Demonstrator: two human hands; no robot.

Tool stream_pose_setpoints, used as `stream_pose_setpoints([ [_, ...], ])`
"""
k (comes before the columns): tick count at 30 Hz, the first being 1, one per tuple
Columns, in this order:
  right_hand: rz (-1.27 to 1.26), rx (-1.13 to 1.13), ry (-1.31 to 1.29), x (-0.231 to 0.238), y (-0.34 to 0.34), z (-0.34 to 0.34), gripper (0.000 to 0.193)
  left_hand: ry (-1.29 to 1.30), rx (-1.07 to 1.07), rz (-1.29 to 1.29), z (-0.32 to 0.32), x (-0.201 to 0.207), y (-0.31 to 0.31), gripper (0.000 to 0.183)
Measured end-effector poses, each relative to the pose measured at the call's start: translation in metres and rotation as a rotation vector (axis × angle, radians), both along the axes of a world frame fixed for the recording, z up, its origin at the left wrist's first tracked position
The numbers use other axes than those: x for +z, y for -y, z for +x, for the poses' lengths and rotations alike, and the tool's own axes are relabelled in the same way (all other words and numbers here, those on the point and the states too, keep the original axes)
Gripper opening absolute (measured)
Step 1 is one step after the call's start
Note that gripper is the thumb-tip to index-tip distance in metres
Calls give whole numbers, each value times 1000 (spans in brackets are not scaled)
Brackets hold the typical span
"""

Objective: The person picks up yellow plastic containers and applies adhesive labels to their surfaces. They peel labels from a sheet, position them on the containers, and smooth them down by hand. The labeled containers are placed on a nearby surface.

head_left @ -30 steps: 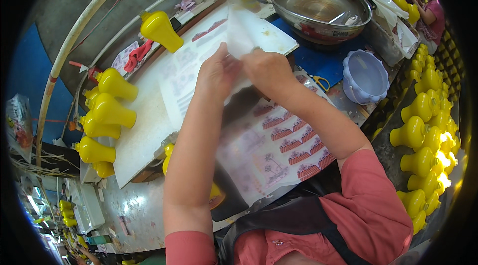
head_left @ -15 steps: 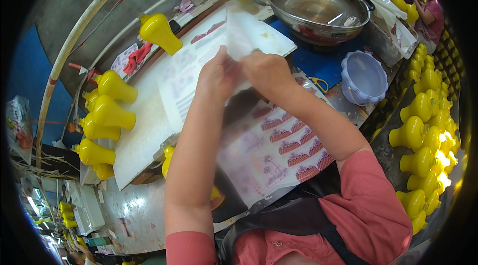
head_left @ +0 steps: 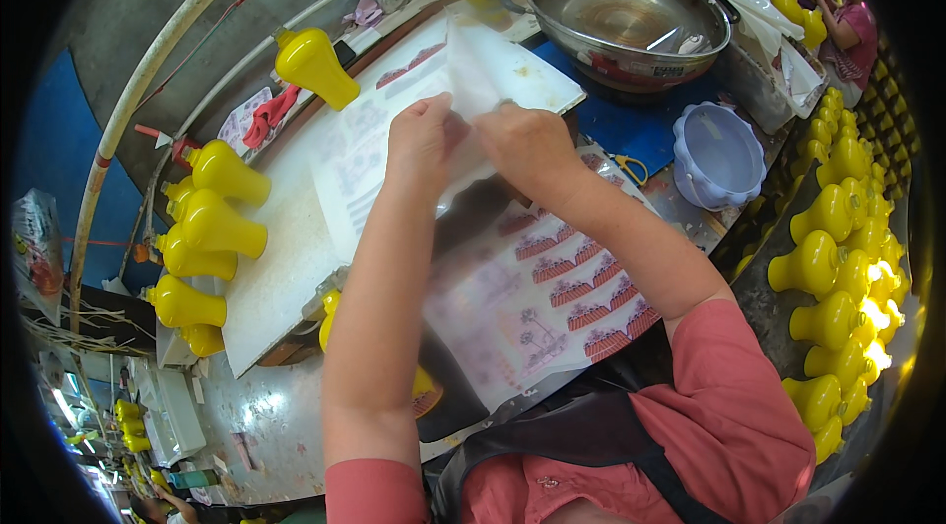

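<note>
My left hand (head_left: 418, 148) and my right hand (head_left: 534, 148) are close together over the white board (head_left: 261, 258), fingers pinched. Between them a thin translucent sheet (head_left: 471, 66) is lifted in a fold, its edge in both hands' fingertips. It belongs to or lies over a sheet with faint purple prints (head_left: 360, 150), flat on the board. Below my hands, a second printed sheet (head_left: 567, 278) with rows of red-purple patterns hangs near my lap. The exact grip of the fingertips is partly hidden by my hands.
Yellow vases (head_left: 225, 224) stand at the board's left edge, one more (head_left: 317, 66) behind it. A steel basin (head_left: 631, 7), lilac bowl (head_left: 719, 155) and yellow-handled scissors (head_left: 631, 167) are at the right. Many yellow vases (head_left: 833, 317) fill the far right; a person (head_left: 849, 32) works beyond.
Almost nothing differs. Both hands stay at the lifted sheet, with only slight shifts of the fingers and of the whole view.
</note>
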State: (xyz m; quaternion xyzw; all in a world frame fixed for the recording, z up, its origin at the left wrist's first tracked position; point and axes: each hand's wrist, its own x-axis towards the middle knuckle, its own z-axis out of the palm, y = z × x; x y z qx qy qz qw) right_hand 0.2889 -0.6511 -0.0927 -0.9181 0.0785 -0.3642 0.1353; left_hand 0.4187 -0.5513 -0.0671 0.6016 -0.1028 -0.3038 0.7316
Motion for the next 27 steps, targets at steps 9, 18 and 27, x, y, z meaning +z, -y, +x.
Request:
stream_pose_setpoints([
  [9,538,28,178,17,13,2,30,170,-86,28,-7,3,8,22],
  [18,580,-193,173,15,55,-1,25,282,-60,128,0,-4,2,22],
  [27,443,-467,49,12,75,-30,23,254,-34,195,12,-5,-8,21],
])
